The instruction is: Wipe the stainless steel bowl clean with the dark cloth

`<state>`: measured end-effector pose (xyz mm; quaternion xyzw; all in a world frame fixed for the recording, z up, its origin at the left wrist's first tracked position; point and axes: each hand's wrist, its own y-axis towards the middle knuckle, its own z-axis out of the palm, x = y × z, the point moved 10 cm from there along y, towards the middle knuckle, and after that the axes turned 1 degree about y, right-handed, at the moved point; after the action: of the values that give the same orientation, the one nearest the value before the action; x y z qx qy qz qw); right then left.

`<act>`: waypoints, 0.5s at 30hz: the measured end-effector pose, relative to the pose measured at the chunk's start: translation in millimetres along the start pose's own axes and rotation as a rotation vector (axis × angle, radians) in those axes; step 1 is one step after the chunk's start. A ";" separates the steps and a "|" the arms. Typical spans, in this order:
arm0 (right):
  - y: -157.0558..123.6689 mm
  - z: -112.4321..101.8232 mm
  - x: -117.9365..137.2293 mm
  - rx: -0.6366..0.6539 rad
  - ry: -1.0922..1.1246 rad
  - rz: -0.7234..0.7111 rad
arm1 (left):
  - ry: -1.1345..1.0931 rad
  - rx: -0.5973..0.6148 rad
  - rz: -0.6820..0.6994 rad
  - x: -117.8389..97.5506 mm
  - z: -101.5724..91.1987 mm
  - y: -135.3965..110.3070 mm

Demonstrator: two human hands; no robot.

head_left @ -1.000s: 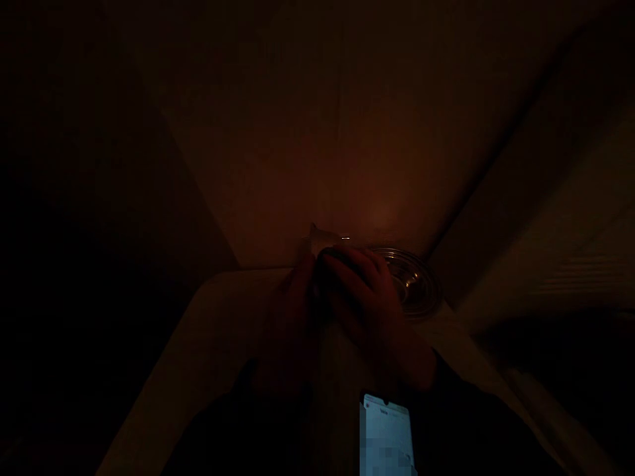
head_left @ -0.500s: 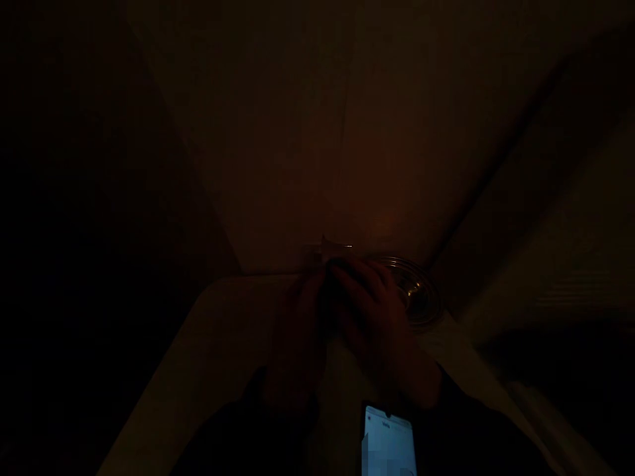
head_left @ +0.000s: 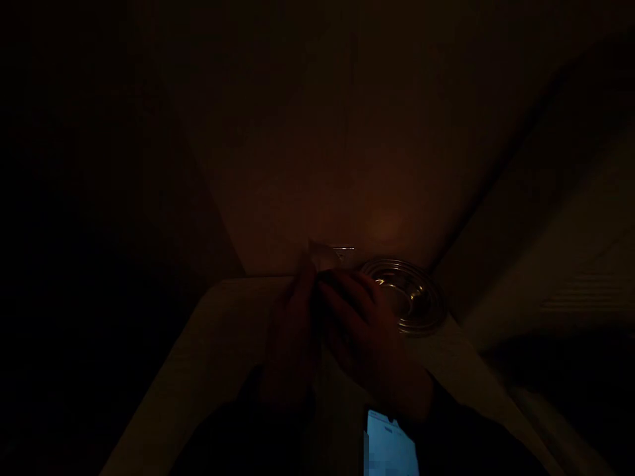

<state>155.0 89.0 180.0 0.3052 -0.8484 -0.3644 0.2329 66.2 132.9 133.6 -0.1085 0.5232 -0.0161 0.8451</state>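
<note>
The picture is very dark. My left hand (head_left: 292, 327) and my right hand (head_left: 370, 324) meet in front of me, low over the table (head_left: 213, 330). Their fingers are closed around a thin, pale, pointed piece (head_left: 324, 256), perhaps paper or film; its kind cannot be made out. Its upper part sticks out beyond the fingertips, while the lower part is hidden in the shadow between my hands. Just beyond my right hand lies a round, shiny metal dish (head_left: 429, 311) with a ringed rim, partly covered by that hand.
A lit phone (head_left: 391, 446) lies near my right wrist at the bottom of the view. Behind the table rises a flat upright panel (head_left: 297, 152), with a thin bright strip (head_left: 346, 248) low on it. Both sides of the table fall into darkness.
Both hands have shifted slightly left with the pale piece, and more of it shows above my fingers. More of the metal dish is uncovered.
</note>
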 end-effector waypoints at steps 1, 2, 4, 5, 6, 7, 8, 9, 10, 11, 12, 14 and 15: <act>-0.9 2.0 5.3 0.005 0.003 -0.035 | 0.009 -0.017 0.009 -2.6 -3.6 0.6; -1.3 2.3 7.6 0.003 0.006 -0.056 | 0.019 -0.038 0.021 -4.5 -6.9 0.7; 0.1 -2.5 1.3 -0.019 0.010 -0.042 | 0.077 -0.090 0.056 -6.3 -11.4 -1.1; 1.4 -6.8 -6.2 -0.037 0.010 -0.007 | 0.115 -0.112 0.075 -6.2 -11.6 -2.9; 2.5 -11.1 -14.4 -0.052 0.009 0.035 | 0.140 -0.122 0.080 -4.4 -10.0 -4.6; 3.3 -14.4 -21.1 -0.060 0.008 0.074 | 0.140 -0.102 0.061 -0.4 -5.6 -5.6; 3.6 -16.1 -24.8 -0.060 0.003 0.098 | 0.116 -0.075 0.029 4.0 -1.1 -6.3; 3.5 -16.1 -24.2 -0.055 -0.003 0.101 | 0.054 -0.030 -0.027 9.7 4.5 -6.6; 3.1 -14.1 -19.9 -0.042 -0.010 0.087 | 0.022 -0.005 -0.047 9.9 7.3 -6.5; 2.4 -10.7 -12.8 -0.026 -0.017 0.057 | 0.005 -0.011 -0.048 7.3 5.9 -6.1; 1.5 -6.9 -4.3 -0.012 -0.021 0.018 | -0.008 -0.032 -0.043 3.3 2.4 -5.4; -0.2 -2.4 9.9 -0.010 -0.014 -0.055 | -0.002 -0.091 -0.011 -6.1 -6.7 -4.5; -0.4 -2.0 12.6 -0.015 -0.010 -0.073 | -0.002 -0.104 0.002 -9.2 -8.6 -4.6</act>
<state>147.5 79.1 183.2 0.3324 -0.8352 -0.3804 0.2173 54.8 128.3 139.0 -0.1518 0.5225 0.0121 0.8389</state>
